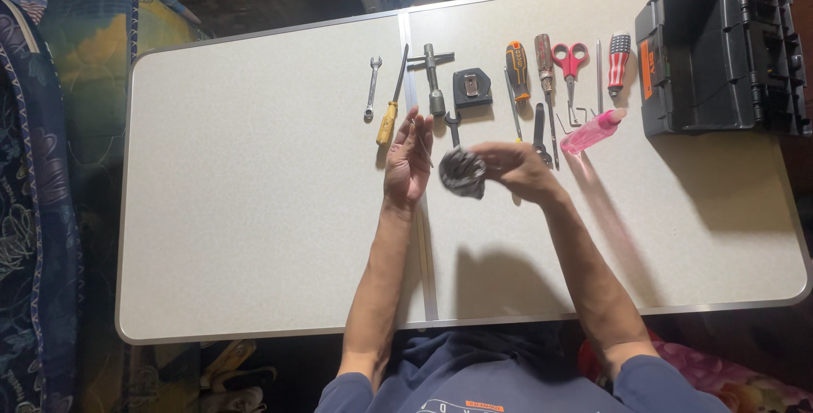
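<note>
Dark blue sleeves (474, 392) at the bottom edge lead up into two bare forearms stretched over a large pale folding table (254, 210). At its far right corner sits a black plastic toolbox (720, 53), lid shut. Along the far edge lies a row of tools: a T-handled socket wrench (434, 74), a yellow-handled screwdriver (391, 99), an orange-and-black screwdriver (517, 70), red-handled scissors (570, 61), a pink bottle (591, 132) lying on its side, a black tape measure (472, 88), and a small spanner (371, 87). Near the table's middle, just in front of that row, the right hand (521, 171) has its fingers curled around a crumpled grey cloth (462, 172), gripping it from the right. The left hand (408, 159) is held upright just beside the cloth, palm facing it, fingers spread and holding a thin metal rod (421, 138), too slim to identify.
</note>
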